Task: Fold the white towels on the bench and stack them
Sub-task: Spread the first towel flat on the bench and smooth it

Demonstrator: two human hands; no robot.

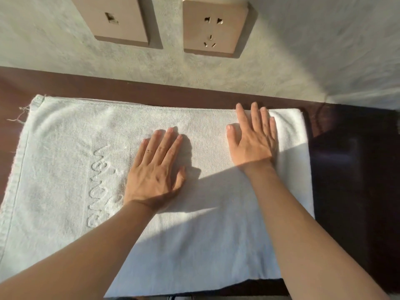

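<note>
While both hands are lying flat with fingers spread, the left hand (154, 169) and right hand (254, 137) are pressing the white towel (65, 169) spread across the dark bench (346, 169), which is looking soft and limp, likely best gripped at its corners.

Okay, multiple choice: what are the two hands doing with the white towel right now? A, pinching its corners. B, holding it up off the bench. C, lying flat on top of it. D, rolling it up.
C: the left hand and right hand lie palm-down, fingers straight, on the white towel spread on the bench.
</note>
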